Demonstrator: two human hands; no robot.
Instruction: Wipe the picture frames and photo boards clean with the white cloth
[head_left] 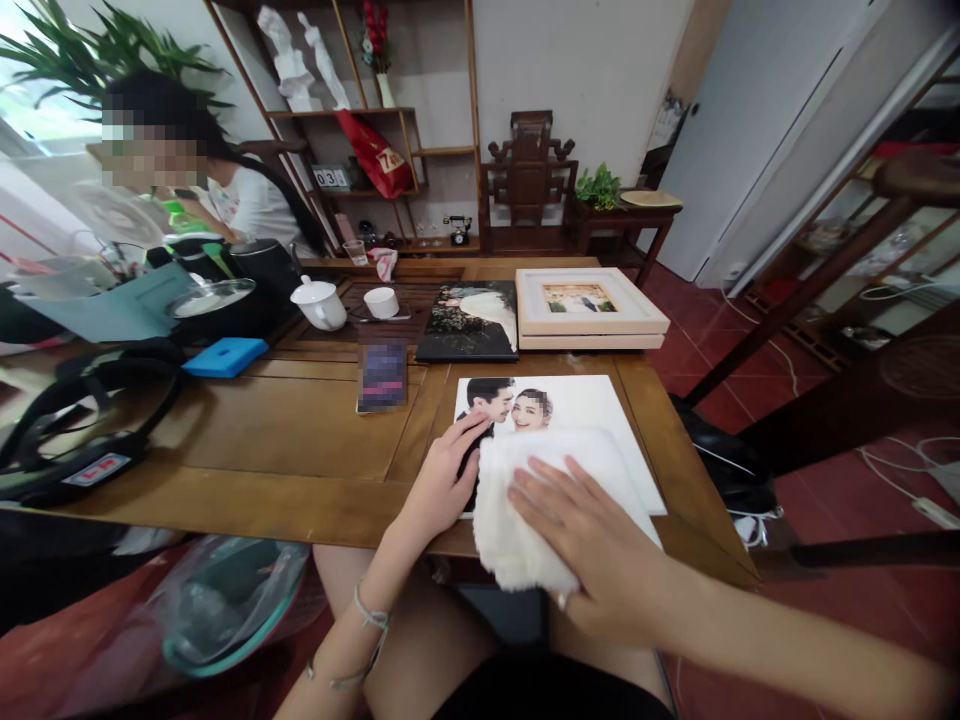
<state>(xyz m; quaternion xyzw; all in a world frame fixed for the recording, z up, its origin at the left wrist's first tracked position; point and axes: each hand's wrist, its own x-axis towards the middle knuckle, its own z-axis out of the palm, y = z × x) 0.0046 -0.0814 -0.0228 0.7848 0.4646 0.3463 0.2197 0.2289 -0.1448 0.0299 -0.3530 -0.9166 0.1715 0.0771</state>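
Black headphones [161, 385] lay at the left of the wooden surface [300, 440], near a blue box [225, 357]. The left hand [448, 468], fingers slightly parted and gripping nothing, rested on the left side of a couple's portrait print [604, 405] at the front edge. Behind it lay a dark wedding photo panel [469, 325], then a pale picture frame [622, 315]. A white cloth [517, 540] covered the print's lower part, under the right hand [592, 530], fingers flat and loosely spread.

Wooden table [300, 430], portrait print [581, 405], blue box [225, 357]
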